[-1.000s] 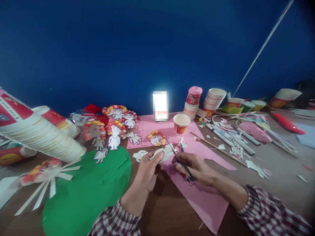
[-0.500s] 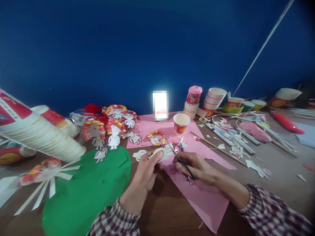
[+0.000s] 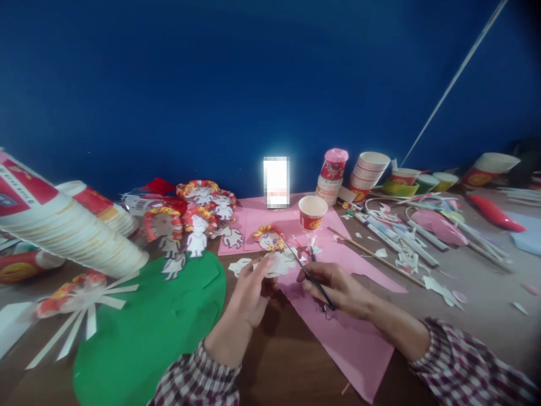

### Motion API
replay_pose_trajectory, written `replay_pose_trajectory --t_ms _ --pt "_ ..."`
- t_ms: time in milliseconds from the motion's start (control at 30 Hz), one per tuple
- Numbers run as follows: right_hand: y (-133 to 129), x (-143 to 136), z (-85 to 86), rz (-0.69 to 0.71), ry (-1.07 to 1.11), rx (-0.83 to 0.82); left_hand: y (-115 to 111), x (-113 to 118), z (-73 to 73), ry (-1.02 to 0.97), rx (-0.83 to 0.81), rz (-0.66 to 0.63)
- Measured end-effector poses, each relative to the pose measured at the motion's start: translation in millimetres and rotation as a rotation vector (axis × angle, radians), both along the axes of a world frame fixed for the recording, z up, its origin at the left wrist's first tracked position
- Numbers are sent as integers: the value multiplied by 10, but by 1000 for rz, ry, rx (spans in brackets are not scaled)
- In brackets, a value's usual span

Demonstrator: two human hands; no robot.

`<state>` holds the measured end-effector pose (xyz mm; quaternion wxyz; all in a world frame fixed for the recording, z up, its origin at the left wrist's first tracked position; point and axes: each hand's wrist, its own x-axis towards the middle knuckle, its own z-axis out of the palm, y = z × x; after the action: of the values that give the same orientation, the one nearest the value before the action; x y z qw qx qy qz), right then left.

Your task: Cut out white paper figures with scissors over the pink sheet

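Between the thumb and fingers of my left hand (image 3: 249, 293) is a white paper cutout (image 3: 282, 264). My right hand (image 3: 340, 287) grips a pair of dark-handled scissors (image 3: 318, 286), its blades apart and pointing up and left beside the cutout's right edge. Just beyond lies a paper doll face (image 3: 269, 239) with a red and yellow rim. Another white paper piece (image 3: 239, 267) lies left of my fingers. Under my right hand spreads a pink paper sheet (image 3: 355, 349). The fingers beneath the cutout are partly hidden.
A green paper shape (image 3: 152, 332) lies left, beside leaning stacked paper cups (image 3: 80, 237). Several finished-looking paper dolls (image 3: 196, 237) stand behind it. A single paper cup (image 3: 313, 213) stands ahead. Markers (image 3: 382, 231), a thin stick (image 3: 380, 260) and paper scraps lie right; a blue wall (image 3: 211, 101) rises behind.
My left thumb has shifted slightly on the white cutout, and the cutout has turned a little. My right hand and the scissors stay almost in place.
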<state>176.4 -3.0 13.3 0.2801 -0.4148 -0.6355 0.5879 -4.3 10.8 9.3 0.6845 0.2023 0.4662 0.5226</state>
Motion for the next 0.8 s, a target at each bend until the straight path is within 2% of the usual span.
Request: replay_pose_trajectory --t_ms 100,233,433,800 --pt "-36 -57 -24 -97 57 -30 -50 70 -4 -117 -5 35" --pt "-48 -93 -28 -151 50 3 -107 152 -42 -104 -21 24" --pt "-61 -96 -56 -112 1 56 -86 153 -54 -53 -36 13" --pt "-55 -68 -2 -31 -17 34 -69 117 -17 46 -46 -24"
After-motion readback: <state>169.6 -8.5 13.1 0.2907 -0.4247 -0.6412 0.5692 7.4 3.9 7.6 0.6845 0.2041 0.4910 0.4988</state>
